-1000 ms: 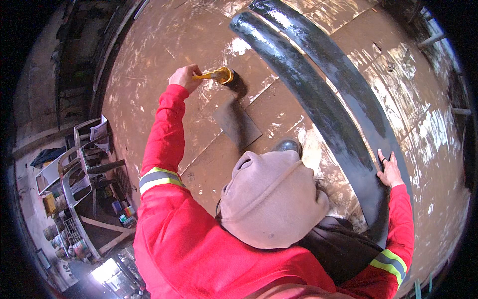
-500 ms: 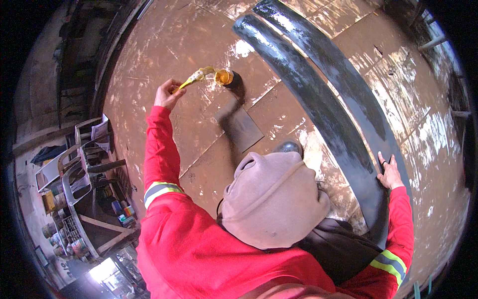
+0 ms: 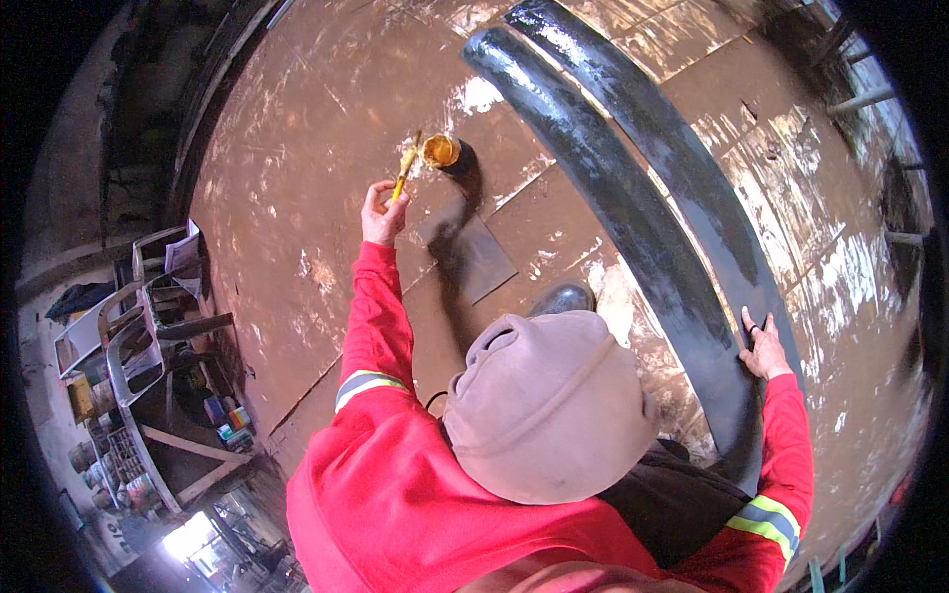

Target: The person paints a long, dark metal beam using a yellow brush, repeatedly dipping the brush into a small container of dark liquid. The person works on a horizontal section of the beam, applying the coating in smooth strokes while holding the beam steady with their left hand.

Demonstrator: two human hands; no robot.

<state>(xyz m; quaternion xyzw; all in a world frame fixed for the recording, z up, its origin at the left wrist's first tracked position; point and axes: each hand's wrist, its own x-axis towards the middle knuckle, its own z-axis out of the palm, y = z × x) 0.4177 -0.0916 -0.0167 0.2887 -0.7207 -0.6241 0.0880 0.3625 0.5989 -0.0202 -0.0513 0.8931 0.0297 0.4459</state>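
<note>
My left hand is closed around the yellow handle of a paintbrush. Its bristle end points away from me, just left of a small round pot with an orange-yellow inside. Two long, dark, slightly curved strips lie side by side on the right: a left strip and a right strip. Both look glossy at the far end and duller near me. My right hand, fingers spread, rests on the near part of the right strip.
A flat square plate lies on the stained brown floor below the pot. A dark shoe is near the left strip. Plastic chairs and several cans stand at the left. Beige cloth hides the lower middle.
My left hand has moved right and slightly nearer to me. The paintbrush has swung more upright, its bristle end still beside the pot. My right hand stays on the right strip.
</note>
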